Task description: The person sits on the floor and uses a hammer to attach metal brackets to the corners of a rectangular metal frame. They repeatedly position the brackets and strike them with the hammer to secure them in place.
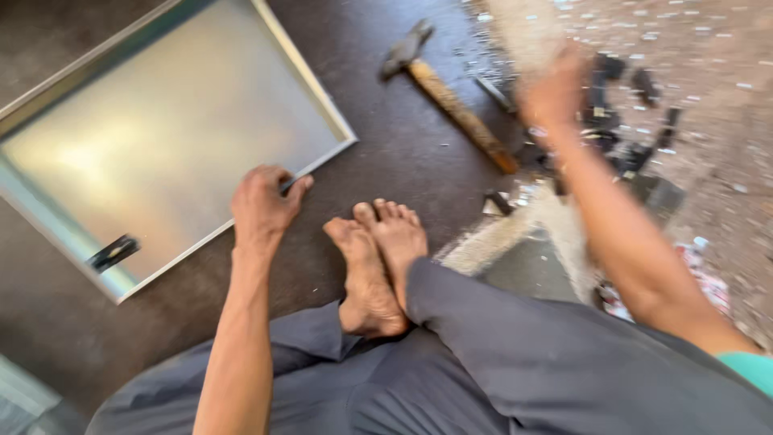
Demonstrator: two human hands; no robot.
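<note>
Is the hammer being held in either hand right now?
No, the hammer lies on the floor, apart from both the left hand and right hand.

Left hand (262, 201) grips metal panel's (173, 137) edge.

The single head-worn camera looked steeply down from close above the seated person's lap and feet onto the dark floor (403, 153).

Bare arms and feet, grey trousers (515, 362), a teal sleeve (753, 369).
</note>
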